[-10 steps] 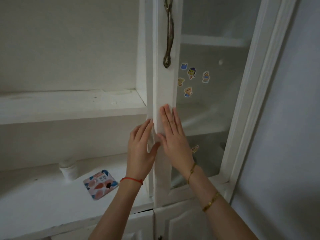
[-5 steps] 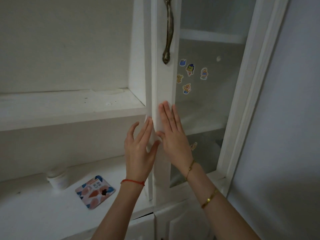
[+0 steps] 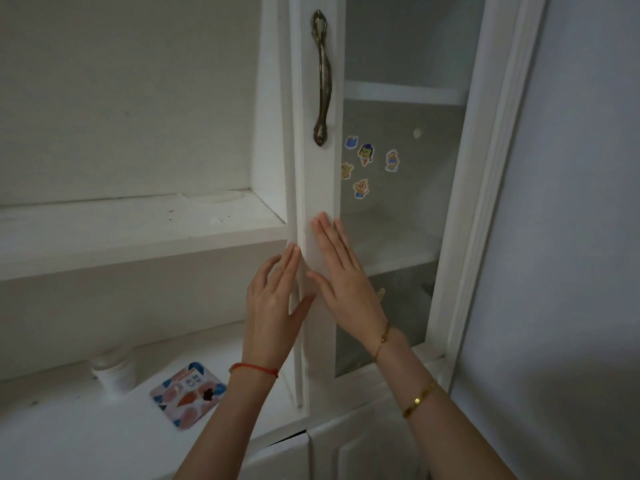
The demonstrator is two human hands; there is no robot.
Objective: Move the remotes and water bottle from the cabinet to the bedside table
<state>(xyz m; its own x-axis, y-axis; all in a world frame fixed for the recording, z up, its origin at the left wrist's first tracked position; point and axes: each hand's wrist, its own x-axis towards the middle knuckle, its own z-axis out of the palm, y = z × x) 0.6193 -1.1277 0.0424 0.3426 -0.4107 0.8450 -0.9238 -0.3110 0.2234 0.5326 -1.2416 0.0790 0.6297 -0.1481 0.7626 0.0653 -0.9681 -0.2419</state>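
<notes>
Both hands lie flat against a white cabinet [image 3: 104,233] with straight fingers, holding nothing. The right hand [image 3: 341,271] presses its palm on the frame of the glass door [image 3: 318,188], fingers together and pointing up, below the dark metal handle [image 3: 322,77]. The left hand [image 3: 273,306] rests at the door's edge, fingers close together and thumb spread toward the right hand (a red string circles that wrist, gold bracelets the other). Small cartoon stickers [image 3: 365,154] dot the glass pane. On the lower shelf [image 3: 69,427], left of the left arm, sit a small white jar [image 3: 114,374] and a patterned card [image 3: 188,393] lying flat. No remotes or water bottle can be seen in the cabinet from here.
</notes>
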